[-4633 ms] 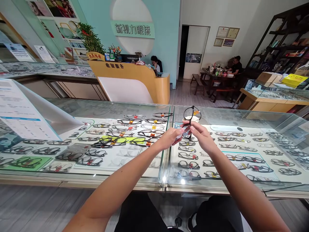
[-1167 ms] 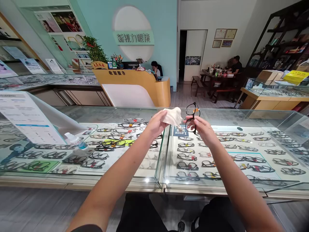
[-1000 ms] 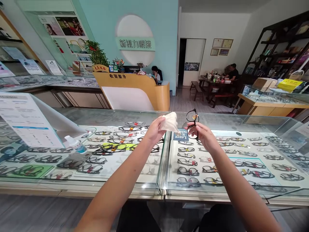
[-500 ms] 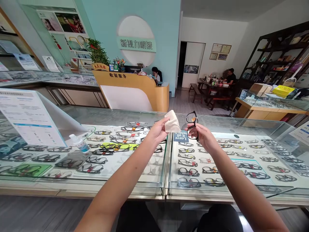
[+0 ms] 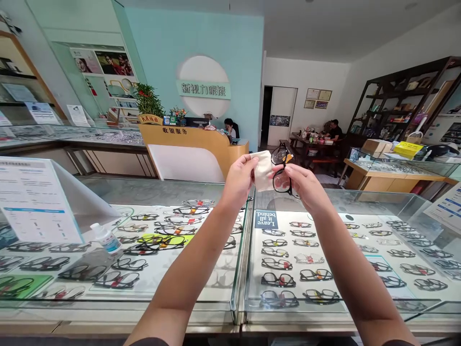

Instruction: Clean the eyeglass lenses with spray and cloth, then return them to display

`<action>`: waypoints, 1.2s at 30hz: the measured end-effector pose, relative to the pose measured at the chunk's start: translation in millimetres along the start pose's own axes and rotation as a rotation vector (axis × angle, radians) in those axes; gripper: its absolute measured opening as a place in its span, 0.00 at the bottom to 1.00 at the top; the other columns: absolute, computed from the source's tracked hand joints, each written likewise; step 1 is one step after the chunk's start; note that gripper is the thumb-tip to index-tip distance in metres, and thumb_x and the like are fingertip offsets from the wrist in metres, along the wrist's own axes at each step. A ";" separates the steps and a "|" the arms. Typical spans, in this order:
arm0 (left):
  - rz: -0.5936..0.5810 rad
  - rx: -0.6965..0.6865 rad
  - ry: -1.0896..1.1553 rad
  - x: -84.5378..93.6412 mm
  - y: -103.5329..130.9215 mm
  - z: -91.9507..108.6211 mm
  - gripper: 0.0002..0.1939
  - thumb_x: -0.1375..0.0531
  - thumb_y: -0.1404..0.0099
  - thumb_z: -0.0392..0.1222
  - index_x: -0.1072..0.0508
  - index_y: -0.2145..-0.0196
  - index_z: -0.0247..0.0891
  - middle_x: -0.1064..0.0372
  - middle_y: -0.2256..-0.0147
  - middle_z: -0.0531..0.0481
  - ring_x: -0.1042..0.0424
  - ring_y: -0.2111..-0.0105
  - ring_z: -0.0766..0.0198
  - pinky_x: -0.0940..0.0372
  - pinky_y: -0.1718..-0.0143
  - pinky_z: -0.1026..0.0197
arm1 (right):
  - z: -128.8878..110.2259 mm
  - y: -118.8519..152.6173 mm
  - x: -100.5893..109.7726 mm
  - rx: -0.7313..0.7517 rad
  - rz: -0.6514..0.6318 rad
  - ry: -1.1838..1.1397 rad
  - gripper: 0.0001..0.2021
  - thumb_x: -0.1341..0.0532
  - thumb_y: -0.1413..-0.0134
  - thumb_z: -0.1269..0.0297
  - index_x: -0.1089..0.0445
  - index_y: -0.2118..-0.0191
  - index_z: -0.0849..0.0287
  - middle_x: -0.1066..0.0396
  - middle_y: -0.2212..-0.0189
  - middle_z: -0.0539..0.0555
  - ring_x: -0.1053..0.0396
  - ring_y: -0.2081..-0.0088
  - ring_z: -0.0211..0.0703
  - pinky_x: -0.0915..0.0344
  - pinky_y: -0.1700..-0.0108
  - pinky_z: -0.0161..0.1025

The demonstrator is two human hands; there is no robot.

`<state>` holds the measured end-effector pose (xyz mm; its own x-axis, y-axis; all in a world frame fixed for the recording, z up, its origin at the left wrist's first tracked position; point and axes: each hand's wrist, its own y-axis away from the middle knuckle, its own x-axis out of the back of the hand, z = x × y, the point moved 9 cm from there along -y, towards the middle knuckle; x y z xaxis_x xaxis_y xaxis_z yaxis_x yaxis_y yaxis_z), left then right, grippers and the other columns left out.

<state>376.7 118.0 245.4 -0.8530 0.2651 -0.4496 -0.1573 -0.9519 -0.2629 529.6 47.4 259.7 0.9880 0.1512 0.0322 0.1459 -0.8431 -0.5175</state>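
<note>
Pinched in my left hand [image 5: 242, 177] is a cream cleaning cloth [image 5: 263, 173], hanging flat with a jagged lower edge. My right hand [image 5: 306, 185] grips a pair of black-framed eyeglasses [image 5: 281, 181] near the bridge, the frame turned upright so one lens sits above the other. An orange sticker [image 5: 288, 157] shows by the upper lens. The cloth's right edge is close beside the glasses; whether they touch I cannot tell. Both hands are raised above the glass display case [image 5: 248, 269], which holds rows of eyeglasses.
A white bottle [image 5: 106, 239] stands on the left glass top beside a folded sign board [image 5: 39, 202]. Beyond the case are a wooden reception counter [image 5: 194, 137] with a person [image 5: 230, 128] behind it, and another person [image 5: 335, 130] at a dark table. A second case [image 5: 382, 168] stands right.
Both hands have risen in view and come nearer each other, bringing the cloth beside the glasses. The camera has tilted up, so the room sits lower in the picture.
</note>
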 end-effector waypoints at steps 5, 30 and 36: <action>0.003 -0.104 -0.061 -2.5 6.5 1.0 0.09 0.32 0.32 0.43 0.27 0.61 0.38 0.25 0.65 0.51 0.28 0.68 0.66 0.32 0.65 0.64 | 8.8 5.3 7.6 0.005 0.053 0.043 0.16 0.35 0.31 0.48 0.15 0.53 0.53 0.19 0.58 0.55 0.29 0.62 0.45 0.31 0.53 0.43; -0.144 -0.299 -0.199 -7.7 6.0 -7.6 0.18 0.22 0.41 0.49 0.23 0.60 0.40 0.23 0.59 0.47 0.25 0.62 0.63 0.32 0.61 0.63 | 36.9 0.4 -2.7 -0.005 -0.064 -0.006 0.16 0.36 0.29 0.48 0.15 0.56 0.53 0.18 0.61 0.54 0.28 0.64 0.45 0.33 0.53 0.44; -0.110 -0.176 -0.081 -5.1 -0.2 -20.9 0.29 0.19 0.47 0.49 0.28 0.56 0.40 0.24 0.60 0.49 0.25 0.61 0.65 0.32 0.59 0.64 | 37.6 -1.4 -5.7 0.042 -0.108 -0.002 0.17 0.38 0.27 0.48 0.16 0.56 0.52 0.19 0.60 0.54 0.28 0.65 0.44 0.33 0.52 0.44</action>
<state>391.5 120.0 230.0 -0.8739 0.3462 -0.3413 -0.1690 -0.8746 -0.4544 521.8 67.1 228.1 0.9665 0.2410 0.0884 0.2494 -0.7996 -0.5463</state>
